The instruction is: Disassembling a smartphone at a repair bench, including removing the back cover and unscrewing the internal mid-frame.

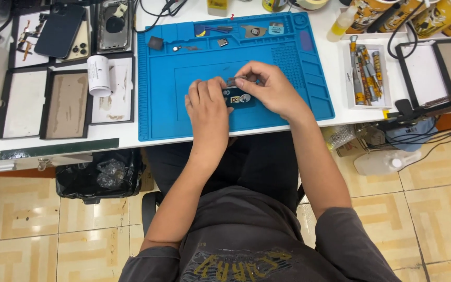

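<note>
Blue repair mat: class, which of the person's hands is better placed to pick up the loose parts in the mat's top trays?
Probably the right hand: it lies nearer the top trays of the blue mat. The left hand rests lower, pressing on the small dark component.

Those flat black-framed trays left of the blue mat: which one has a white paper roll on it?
The tray nearest the blue mat; the paper roll rests on its upper-left corner.

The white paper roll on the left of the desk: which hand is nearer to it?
Left. The left hand rests on the blue mat, to the right of the white paper roll. The right hand lies farther right, beyond the small dark part both hands work on.
</note>
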